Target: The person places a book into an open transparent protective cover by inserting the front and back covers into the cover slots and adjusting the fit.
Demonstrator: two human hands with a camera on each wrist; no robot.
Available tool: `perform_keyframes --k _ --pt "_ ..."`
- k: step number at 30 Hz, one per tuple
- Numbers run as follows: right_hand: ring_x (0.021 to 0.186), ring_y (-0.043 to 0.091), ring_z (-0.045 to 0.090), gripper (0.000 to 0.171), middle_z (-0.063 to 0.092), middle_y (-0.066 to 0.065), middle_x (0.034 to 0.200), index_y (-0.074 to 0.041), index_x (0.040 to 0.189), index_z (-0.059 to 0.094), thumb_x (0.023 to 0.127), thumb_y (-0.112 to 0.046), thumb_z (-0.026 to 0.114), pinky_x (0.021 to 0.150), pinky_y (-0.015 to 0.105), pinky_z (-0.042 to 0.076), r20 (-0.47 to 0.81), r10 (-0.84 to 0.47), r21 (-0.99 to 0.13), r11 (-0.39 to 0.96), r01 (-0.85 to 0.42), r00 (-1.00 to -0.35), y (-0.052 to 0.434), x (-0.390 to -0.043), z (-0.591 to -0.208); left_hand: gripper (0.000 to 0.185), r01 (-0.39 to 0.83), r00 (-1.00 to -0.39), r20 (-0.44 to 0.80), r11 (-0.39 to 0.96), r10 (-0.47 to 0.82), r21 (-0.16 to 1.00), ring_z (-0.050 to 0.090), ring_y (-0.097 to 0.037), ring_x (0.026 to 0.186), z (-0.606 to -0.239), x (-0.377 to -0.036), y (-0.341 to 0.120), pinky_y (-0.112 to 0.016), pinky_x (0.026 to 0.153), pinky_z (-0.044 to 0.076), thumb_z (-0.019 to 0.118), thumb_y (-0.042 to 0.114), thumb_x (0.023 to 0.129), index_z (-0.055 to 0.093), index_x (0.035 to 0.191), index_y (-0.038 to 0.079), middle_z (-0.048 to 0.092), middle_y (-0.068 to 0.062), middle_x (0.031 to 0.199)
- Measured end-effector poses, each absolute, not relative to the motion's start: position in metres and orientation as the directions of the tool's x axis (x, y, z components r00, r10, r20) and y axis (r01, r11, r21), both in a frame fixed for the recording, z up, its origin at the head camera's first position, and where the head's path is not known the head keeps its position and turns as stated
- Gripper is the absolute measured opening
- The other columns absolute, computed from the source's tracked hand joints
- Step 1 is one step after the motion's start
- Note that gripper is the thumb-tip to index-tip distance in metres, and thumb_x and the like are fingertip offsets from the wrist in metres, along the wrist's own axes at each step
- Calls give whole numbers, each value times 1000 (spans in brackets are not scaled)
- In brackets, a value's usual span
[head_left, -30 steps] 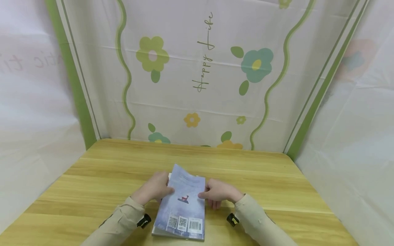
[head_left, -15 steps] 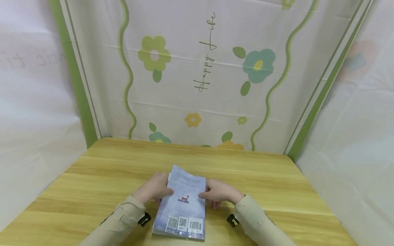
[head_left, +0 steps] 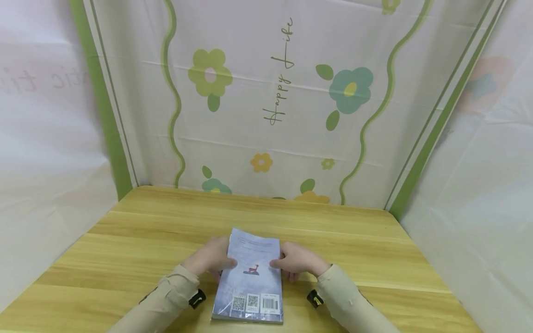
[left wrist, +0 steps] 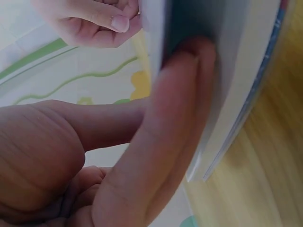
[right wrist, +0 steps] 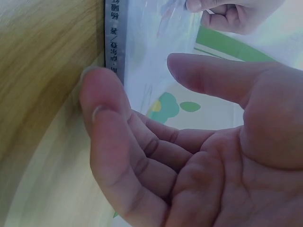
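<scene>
Book (head_left: 251,277): you have it between both hands at the near middle of the wooden table (head_left: 137,231), back cover up. Your left hand (head_left: 210,261) grips the left long edge; in the left wrist view the fingers (left wrist: 180,118) curl in under the cover, against the page block, with the thumb lying on top of the cover in the head view. Your right hand (head_left: 297,262) sits at the right long edge, the spine side: thumb laid on the cover, a fingertip (right wrist: 97,87) touching the table just beside the spine, palm open and fingers only loosely bent, so it steadies rather than clamps.

Edges and room: the book's near short edge lies close to the table's near edge. Bare wood runs wide to the left and right of your sleeves, and a broad strip stays open between the book's far edge and the flowered cloth backdrop (head_left: 270,92) at the table's far side. Plain white sheeting (head_left: 479,185) closes in both sides.

Appearance: a thin paperback, pale blue-grey cover, a small red deer figure at centre, faint text lines near the far end, two QR codes and a barcode along the near end. Printed characters run down the spine in the right wrist view.
</scene>
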State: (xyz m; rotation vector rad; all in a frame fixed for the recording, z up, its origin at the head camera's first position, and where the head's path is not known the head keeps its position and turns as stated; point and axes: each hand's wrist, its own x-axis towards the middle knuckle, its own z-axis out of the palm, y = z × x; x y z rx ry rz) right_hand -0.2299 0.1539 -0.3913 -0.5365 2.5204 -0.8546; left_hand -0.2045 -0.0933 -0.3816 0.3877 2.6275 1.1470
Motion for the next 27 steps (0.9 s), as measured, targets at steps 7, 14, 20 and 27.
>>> perform_keyframes --k 7,14,20,27 --pt "48 22 62 28 63 10 61 -3 74 60 93 -22 68 45 33 54 -270 -477 -623 749 -226 -837 154 -230 -390 23 121 -945 -136 705 297 699 59 -22 43 -382 -204 -93 -32 39 52 72 -2 82 64 103 -8 60 -9 65" --pt "48 22 61 28 63 10 61 -3 74 60 93 -22 68 46 34 54 -268 -474 -620 751 -226 -839 154 -230 -391 25 126 -954 -113 712 278 690 58 -21 40 -384 -204 -93 -31 37 51 76 -1 78 65 100 -8 59 -9 63" --pt "48 22 61 27 63 10 61 -4 74 60 92 -22 69 45 34 54 -260 -480 -627 744 -231 -838 153 -230 -391 24 122 -961 -105 733 256 670 57 -20 37 -386 -205 -93 -30 36 51 78 0 78 66 97 -7 58 -9 60" --pt "48 22 61 25 63 10 61 -5 76 60 92 -21 69 46 34 54 -260 -485 -636 737 -230 -835 153 -230 -391 22 109 -968 -106 756 229 646 56 -19 36 -387 -206 -93 -29 36 50 79 2 77 67 92 -6 58 -9 58"
